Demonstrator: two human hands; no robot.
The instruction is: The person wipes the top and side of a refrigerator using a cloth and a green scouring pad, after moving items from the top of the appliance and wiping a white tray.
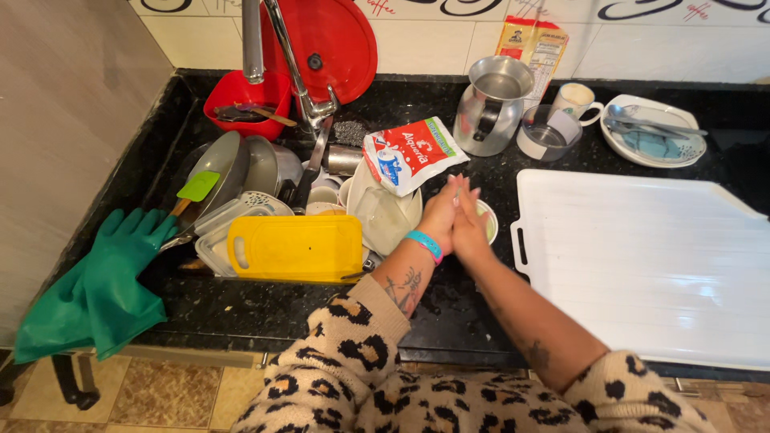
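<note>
Head view, centre of frame: left hand (439, 215) and right hand (470, 227) pressed palm to palm, fingers straight, nothing visibly gripped. Small white cup (487, 220) on the black counter (449, 313), touching the right hand and mostly hidden behind it. Left of centre: yellow cutting board (295, 248) over the sink. Right: white tray (642, 265).

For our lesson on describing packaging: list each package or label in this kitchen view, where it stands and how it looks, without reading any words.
Soft white, red and green pouch: lying crumpled on the dishes by the sink, just beyond the pressed-together left hand and right hand.
Tall yellow and red paper packet: upright against the tiled wall, behind the metal jug.
</note>
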